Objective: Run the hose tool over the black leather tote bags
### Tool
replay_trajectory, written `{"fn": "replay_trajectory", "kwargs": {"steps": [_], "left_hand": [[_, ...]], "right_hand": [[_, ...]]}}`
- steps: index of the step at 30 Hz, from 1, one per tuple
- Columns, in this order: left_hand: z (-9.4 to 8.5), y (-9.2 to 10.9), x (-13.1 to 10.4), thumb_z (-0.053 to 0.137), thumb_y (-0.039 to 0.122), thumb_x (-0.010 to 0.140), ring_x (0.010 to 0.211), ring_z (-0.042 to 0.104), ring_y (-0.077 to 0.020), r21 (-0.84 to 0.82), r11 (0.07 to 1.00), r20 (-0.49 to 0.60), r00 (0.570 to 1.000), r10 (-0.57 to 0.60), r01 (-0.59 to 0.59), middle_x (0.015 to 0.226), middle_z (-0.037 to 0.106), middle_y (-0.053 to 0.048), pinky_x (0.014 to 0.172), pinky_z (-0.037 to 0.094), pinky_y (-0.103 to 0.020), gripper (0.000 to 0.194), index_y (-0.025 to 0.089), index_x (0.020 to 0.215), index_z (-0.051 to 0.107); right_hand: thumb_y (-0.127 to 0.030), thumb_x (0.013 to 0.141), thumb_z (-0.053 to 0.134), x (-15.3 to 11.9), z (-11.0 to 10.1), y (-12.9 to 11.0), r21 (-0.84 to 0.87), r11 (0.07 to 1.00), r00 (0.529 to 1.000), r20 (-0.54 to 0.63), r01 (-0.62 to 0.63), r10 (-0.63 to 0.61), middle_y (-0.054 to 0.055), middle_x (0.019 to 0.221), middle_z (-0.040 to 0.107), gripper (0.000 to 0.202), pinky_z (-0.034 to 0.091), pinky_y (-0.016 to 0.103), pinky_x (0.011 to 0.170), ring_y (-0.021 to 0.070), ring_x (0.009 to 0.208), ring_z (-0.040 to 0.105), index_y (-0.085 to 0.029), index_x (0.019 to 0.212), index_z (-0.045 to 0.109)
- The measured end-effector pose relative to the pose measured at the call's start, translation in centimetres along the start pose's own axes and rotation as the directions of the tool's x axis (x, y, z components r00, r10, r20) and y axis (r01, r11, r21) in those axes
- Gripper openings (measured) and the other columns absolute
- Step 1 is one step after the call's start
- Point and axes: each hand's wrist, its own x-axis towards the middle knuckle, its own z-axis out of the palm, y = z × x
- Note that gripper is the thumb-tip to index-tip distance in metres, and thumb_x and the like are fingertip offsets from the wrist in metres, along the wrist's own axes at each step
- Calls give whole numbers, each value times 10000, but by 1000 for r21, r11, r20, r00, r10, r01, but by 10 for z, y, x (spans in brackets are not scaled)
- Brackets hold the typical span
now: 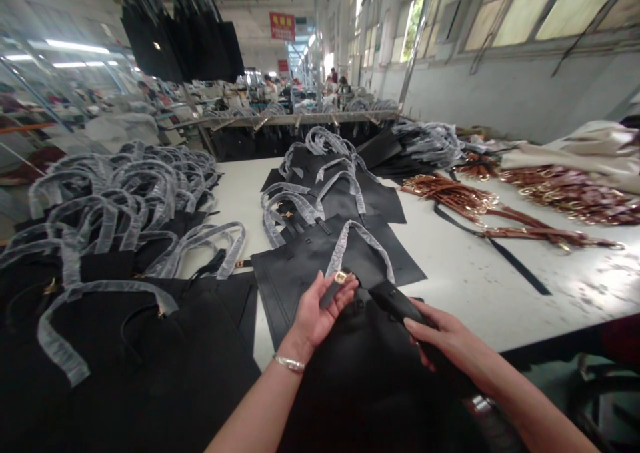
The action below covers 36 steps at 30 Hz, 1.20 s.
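Observation:
My left hand [317, 310] is turned palm up, its fingers closed on a dark strap with a gold buckle [341, 278]. Opposite it, my right hand [437, 330] grips a wide black leather piece [393, 300] between thumb and fingers; where that piece ends under the hand I cannot make out. Below both hands lies a black bag [350, 386], dark and partly hidden by my forearms. Just beyond is a flat black bag panel [295, 266] with a plastic-wrapped handle [343, 240] standing up from it.
Black bags with wrapped handles [115, 193] are heaped on the left. On the white table [460, 273], brown straps with gold hooks [455, 196] lie to the right beside a loose black strap [517, 266]. More black bags [200, 46] hang at upper left. People work in the distance.

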Motion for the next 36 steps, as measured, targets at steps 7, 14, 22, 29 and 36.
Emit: {"fn": "replay_trajectory", "kwargs": {"steps": [7, 14, 22, 29, 36], "left_hand": [[-23, -27, -7, 644, 284, 802, 1017, 585, -263, 788, 554, 75, 936, 344, -267, 1054, 668, -99, 951, 455, -447, 168, 186, 928, 699], [-32, -56, -26, 509, 89, 832, 1080, 540, -248, 920, 46, 335, 843, 422, -389, 1116, 639, -103, 958, 469, -468, 272, 187, 994, 705], [-27, -55, -28, 493, 92, 851, 1077, 533, -248, 921, -6, 355, 830, 430, -391, 1102, 632, -107, 957, 478, -431, 262, 177, 982, 703], [-28, -57, -31, 526, 140, 844, 1088, 516, -252, 944, -55, 313, 836, 450, -324, 1151, 576, -110, 951, 462, -422, 243, 174, 1056, 638], [-32, -55, -27, 642, 319, 797, 1196, 424, -336, 965, -225, 232, 847, 478, -138, 1290, 506, -154, 993, 378, -499, 463, 143, 1214, 544]], "right_hand": [[-396, 846, 585, 6, 3, 2, -118, 990, 985, 142, -79, 95, -51, 638, 543, 574, 430, 195, 380, 98, 413, 548, -213, 1373, 450], [-396, 848, 569, 29, 13, -16, -245, 965, 971, 190, -99, 148, -45, 592, 550, 383, 425, 184, 349, 110, 394, 562, -190, 1170, 580], [-430, 818, 590, 34, 20, -17, -273, 958, 971, 194, -84, 140, -49, 570, 554, 482, 434, 221, 363, 137, 396, 567, -219, 1251, 560], [-431, 844, 573, 43, 17, -29, -201, 978, 999, -1, 48, -49, -53, 616, 557, 526, 450, 224, 413, 120, 428, 561, -215, 1318, 504], [-465, 837, 599, 7, -35, -16, -139, 984, 994, -2, -111, 112, -54, 600, 529, 427, 417, 200, 382, 100, 407, 538, -189, 1160, 556]]}}
